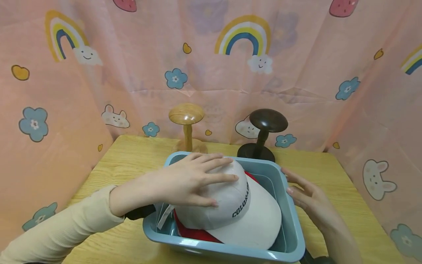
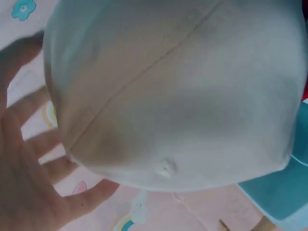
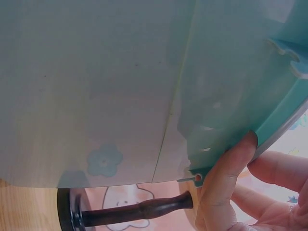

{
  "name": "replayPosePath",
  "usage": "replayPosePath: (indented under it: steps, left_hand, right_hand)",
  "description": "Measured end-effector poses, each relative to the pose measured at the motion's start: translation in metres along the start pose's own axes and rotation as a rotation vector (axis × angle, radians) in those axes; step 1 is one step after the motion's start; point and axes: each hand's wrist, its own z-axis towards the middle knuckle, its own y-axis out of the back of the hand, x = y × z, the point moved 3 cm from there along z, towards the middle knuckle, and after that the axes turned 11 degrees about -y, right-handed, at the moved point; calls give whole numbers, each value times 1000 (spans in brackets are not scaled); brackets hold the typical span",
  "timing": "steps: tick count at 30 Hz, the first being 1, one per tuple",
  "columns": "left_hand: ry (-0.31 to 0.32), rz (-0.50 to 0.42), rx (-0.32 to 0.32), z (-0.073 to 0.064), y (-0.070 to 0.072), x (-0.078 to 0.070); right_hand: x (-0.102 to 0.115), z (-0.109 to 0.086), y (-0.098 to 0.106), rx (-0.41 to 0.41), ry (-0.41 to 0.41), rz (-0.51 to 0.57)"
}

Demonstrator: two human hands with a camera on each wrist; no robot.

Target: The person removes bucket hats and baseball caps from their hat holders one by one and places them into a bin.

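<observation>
A white baseball cap with dark lettering reading "COLORA…" lies in a light blue plastic bin. Red fabric shows under it, and a white tag sticks out on the left. My left hand rests on the cap's crown, fingers spread. In the left wrist view those fingers lie along the crown's edge beside its top button. At the bin's right rim, my right hand holds on lightly. Thumb and finger meet the rim from either side in the right wrist view.
Two mushroom-shaped hat stands are behind the bin: a light wooden one and a dark brown one. Everything stands on a wood-grain table. Pink printed curtain encloses the back and sides.
</observation>
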Motion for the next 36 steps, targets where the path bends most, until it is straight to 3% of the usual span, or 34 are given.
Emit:
replayPosePath:
  steps: [4,9,13,27,36]
  left_hand:
    - [-66,54,58,3,-5,-3]
    - [-79,99,73,5,-10,-2]
    - [-82,123,92,6,-13,-2]
    - [4,145,249,14,-26,-1]
    - [76,103,349,21,-34,3]
  right_hand:
    - [0,0,1,5,6,-4]
    - [1,1,2,38,13,20]
    - [1,0,1,17,-1,4]
    - [-1,1,1,30,13,21]
    - [-2,1,2,42,19,35]
